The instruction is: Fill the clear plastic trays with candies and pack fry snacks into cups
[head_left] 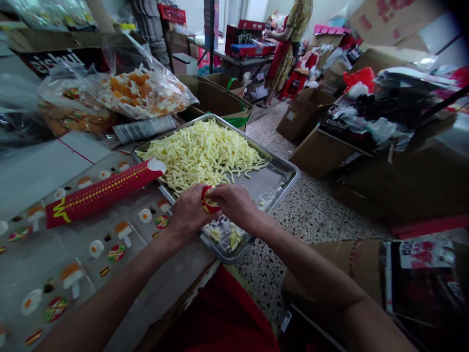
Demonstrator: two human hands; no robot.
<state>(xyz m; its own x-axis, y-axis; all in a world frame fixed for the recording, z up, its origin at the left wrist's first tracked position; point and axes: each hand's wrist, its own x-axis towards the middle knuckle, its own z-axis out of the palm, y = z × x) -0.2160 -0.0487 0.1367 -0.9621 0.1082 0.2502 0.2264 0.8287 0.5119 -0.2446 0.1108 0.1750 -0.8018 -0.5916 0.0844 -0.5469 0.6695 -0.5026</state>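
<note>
My left hand [188, 211] is wrapped round a small red fry carton [209, 199] above the near part of a metal tray [284, 178]. At the carton's mouth, the fingers of my right hand [236, 203] are pressed together; what they pinch is hidden. Pale yellow fry-shaped sticks [205, 149] lie heaped in the tray's far half. Crumbs and a few broken bits [234, 238] lie in its near corner. Left of the tray, a long nested stack of red fry cartons [102, 193] with yellow marks rests on the table.
Small egg, popsicle, pizza and hot-dog shaped pieces [116, 253] lie in rows on the table [164, 283]. Behind are clear bags of orange-and-white pieces [135, 90]. Cardboard boxes [318, 151] stand on the speckled floor; another person [289, 44] stands at a far table.
</note>
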